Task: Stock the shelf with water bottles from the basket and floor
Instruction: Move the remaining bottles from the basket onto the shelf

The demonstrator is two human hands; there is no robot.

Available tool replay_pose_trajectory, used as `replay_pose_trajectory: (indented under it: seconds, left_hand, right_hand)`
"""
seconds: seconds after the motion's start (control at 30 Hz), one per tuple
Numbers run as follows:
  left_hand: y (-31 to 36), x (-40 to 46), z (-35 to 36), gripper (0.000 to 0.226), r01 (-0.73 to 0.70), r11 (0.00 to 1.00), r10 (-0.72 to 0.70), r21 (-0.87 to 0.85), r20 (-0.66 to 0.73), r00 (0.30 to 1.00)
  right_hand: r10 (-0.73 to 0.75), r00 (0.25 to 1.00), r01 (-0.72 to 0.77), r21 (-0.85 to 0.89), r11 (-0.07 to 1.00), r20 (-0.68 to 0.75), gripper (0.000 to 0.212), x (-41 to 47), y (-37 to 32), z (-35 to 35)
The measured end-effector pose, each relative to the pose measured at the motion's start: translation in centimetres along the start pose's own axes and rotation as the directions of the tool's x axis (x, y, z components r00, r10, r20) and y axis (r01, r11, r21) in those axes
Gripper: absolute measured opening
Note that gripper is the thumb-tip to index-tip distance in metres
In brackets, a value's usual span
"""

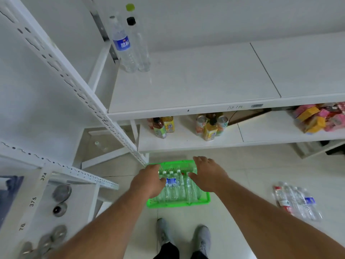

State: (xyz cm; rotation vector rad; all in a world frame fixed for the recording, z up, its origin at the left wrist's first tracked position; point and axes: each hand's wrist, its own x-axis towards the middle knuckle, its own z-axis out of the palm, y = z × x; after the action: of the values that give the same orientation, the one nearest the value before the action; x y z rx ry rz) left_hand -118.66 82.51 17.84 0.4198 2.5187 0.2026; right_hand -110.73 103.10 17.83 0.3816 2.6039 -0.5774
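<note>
While my grey shoes (183, 234) stand on the pale tiled floor (242, 184), both bare arms reach down over the bright green plastic basket (178, 203) just ahead of them. My left hand (148, 181) hangs over the basket's left side and my right hand (209, 174) over its right, well apart, fingers loosely spread and gripping nothing that I can see. Between them the clear plastic water bottles in the basket (176, 186) lie side by side, long axes running away from me, white caps pointing toward the shelving. To my right a loose cluster of clear bottles on the floor (296, 201) lies flat too, caps angled up and left. Farther off, on the white metal shelf (196, 86), two tall clear bottles (130, 45) stand upright at the back left corner, touching.
</note>
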Motion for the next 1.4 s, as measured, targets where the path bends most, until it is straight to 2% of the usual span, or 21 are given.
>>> replay_pose_trajectory:
  seconds: [0.23, 0.47, 0.9, 1.2, 1.4]
  left_hand:
    - [-5.5, 2.4, 5.6, 0.067, 0.121, 0.988, -0.104, -0.097, 0.165, 0.981]
    - [-10.2, 5.2, 8.7, 0.069, 0.176, 0.967, -0.123, -0.186, 0.265, 0.956]
    - [-13.1, 12.7, 16.0, 0.064, 0.275, 0.899, -0.181, -0.340, 0.282, 0.942]
    - [-15.2, 19.6, 24.8, 0.064, 0.381, 0.826, -0.276, -0.416, 0.291, 0.916]
    - [-15.8, 24.1, 31.5, 0.065, 0.362, 0.833, -0.258, -0.419, 0.286, 0.923]
  right_hand:
    - [0.104, 0.984, -0.108, 0.021, 0.994, 0.141, 0.069, 1.9, -1.0, 6.6]
    - [0.195, 0.956, -0.212, 0.059, 0.975, 0.220, 0.073, 3.8, -3.0, 11.0]
    - [0.241, 0.921, -0.290, 0.124, 0.949, 0.307, 0.072, 12.1, -0.4, 18.5]
    - [0.215, 0.910, -0.290, 0.173, 0.941, 0.354, 0.070, 20.3, 2.1, 27.1]
    - [0.249, 0.889, -0.348, 0.214, 0.913, 0.385, 0.075, 25.5, 5.0, 33.7]
